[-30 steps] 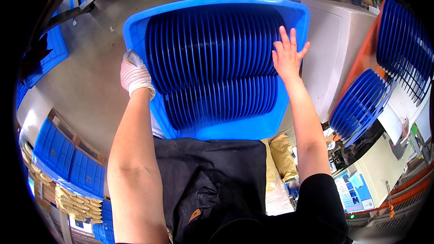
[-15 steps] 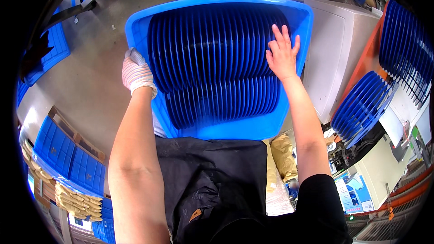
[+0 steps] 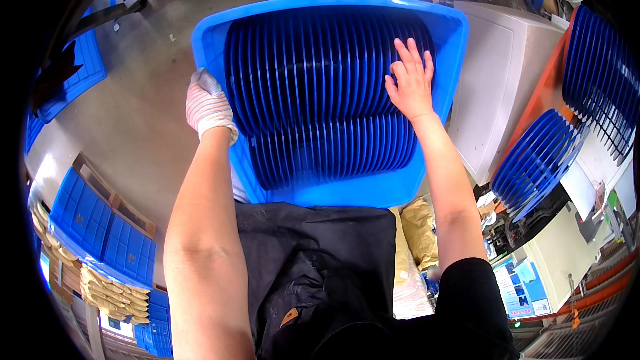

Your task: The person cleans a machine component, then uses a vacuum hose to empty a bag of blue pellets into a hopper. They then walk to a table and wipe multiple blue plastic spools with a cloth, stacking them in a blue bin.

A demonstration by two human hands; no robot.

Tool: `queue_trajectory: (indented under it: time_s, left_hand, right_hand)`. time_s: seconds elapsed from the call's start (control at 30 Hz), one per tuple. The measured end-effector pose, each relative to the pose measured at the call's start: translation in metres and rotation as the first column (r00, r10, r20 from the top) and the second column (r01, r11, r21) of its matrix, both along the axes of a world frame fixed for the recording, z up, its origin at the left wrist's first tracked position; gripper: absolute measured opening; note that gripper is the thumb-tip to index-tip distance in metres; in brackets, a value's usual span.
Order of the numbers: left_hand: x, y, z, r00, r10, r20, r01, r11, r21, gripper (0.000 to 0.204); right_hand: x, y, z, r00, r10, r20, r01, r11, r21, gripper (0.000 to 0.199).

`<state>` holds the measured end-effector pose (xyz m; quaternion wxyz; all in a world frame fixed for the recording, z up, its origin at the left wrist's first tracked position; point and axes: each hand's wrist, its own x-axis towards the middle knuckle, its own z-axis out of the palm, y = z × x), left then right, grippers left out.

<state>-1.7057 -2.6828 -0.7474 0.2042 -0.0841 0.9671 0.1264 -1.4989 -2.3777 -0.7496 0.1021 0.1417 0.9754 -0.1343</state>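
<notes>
Blue plastic makes up both the bin [image 3: 440, 60] and the dense row of thin round discs [image 3: 320, 93] stood on edge inside it, the row running from wall to wall and filling the tub almost to its rim. The bin is held out in front of the person's torso, above a bare concrete floor [image 3: 133, 107]. Its left rim is clasped by the left hand [image 3: 208, 103], which wears a striped knit glove and is closed over the edge. The right hand [image 3: 410, 80], bare, is laid flat with fingers spread on the disc edges near the right wall; nothing is gripped by it, only pressed. Such a load is judged stiff but heavy for its size, and the smooth plastic is probably slippery to bare skin; the discs could fan or tip if the tub is tilted, so the rolled rim on both long sides is taken to be the sound place to hold, not the discs themselves. A dark apron [image 3: 313, 273] is seen below the tub. A pale grey cabinet [image 3: 493, 80] stands just beside the bin on the right, and further stacks of blue discs [image 3: 533, 160] are racked beyond it. Blue crates [image 3: 100, 227] lie well apart at lower left.
</notes>
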Motion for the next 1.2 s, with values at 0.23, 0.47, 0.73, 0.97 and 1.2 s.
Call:
queue_trajectory:
  time_s: [0.23,0.47,0.73,0.97,1.2]
  left_hand:
    - [-0.001,0.000,0.001,1.000,0.000,-0.002,0.000,1.000,0.003,0.054]
    - [0.000,-0.001,0.002,1.000,0.018,-0.006,-0.017,1.000,0.010,0.052]
    - [0.001,-0.004,-0.001,1.000,0.013,-0.024,-0.013,1.000,0.019,0.052]
    - [0.000,-0.002,0.000,1.000,0.011,-0.019,-0.010,1.000,0.020,0.052]
    - [0.001,-0.004,-0.004,0.999,-0.005,-0.053,0.007,1.000,0.022,0.052]
  right_hand:
    - [0.000,-0.007,-0.007,0.994,0.101,-0.037,-0.101,0.995,-0.004,0.021]
    - [-0.006,-0.019,-0.004,0.999,-0.009,-0.049,0.007,0.999,-0.045,0.019]
    - [-0.011,-0.029,-0.009,0.988,0.105,-0.115,-0.118,0.987,-0.109,0.024]
    - [-0.015,-0.036,-0.008,0.994,0.022,-0.110,-0.036,0.990,-0.135,0.018]
    - [-0.020,-0.048,-0.012,0.988,0.027,-0.153,-0.051,0.986,-0.157,0.022]
